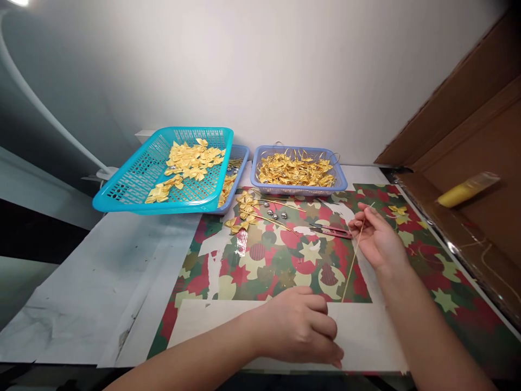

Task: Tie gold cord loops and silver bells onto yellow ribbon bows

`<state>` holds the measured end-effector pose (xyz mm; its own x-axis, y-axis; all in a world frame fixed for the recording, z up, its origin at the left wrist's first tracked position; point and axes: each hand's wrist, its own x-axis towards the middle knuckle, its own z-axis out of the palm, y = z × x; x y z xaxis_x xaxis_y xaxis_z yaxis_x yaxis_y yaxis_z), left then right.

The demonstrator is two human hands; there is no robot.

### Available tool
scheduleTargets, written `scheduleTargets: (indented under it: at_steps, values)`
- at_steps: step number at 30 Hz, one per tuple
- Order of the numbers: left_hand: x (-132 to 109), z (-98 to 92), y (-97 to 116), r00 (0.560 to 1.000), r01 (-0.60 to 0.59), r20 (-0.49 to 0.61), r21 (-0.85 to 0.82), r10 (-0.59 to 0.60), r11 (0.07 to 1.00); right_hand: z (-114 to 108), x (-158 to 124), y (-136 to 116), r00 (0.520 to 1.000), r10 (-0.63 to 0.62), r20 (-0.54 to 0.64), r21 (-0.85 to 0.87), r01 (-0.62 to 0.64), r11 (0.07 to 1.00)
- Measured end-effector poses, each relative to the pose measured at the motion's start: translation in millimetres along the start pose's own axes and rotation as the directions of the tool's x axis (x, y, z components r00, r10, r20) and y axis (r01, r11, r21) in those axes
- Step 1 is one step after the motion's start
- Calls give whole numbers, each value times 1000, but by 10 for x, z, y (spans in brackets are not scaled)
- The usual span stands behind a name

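My right hand (378, 239) pinches a thin gold cord (353, 260) near its upper end; the cord runs down and left across the patterned table cover (277, 260). My left hand (303, 331) rests knuckles-up near the front edge, fingers curled down on the white sheet (366, 336) close to the cord's lower end; nothing shows inside it. A small pile of gold bows (244, 212) and a few silver beads (273, 209) lie beyond. Red-handled snips (331, 231) lie just left of my right hand.
A turquoise basket (134, 184) of flat gold bows sits tilted on a blue basket (242, 163). Another blue basket (340, 184) holds bows with cord loops. A yellow glue tube (466, 190) lies on the brown board at right. White paper covers the left.
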<state>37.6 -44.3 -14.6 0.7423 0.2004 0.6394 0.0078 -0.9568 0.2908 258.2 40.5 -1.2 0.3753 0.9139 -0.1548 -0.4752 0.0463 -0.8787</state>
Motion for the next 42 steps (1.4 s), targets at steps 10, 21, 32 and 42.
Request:
scheduleTargets:
  at_steps: [10,21,32,42]
  values:
    - [-112,-594,-342,949,313,-21,148,-314,938,95,-168,-88,966,-249,64,-85,254,963]
    - [-484,-1113,-699,228,906,-162,396,-960,149,210,-327,-53,975,-173,142,-210,201,957]
    - [-500,-1074,-689,162,963,-214,245,-963,108,350,-562,229,943,80,325,-336,36,941]
    - [-377,-1025,-577,107,921,-166,-355,-980,161,379,-605,272,914,77,397,-439,116,891]
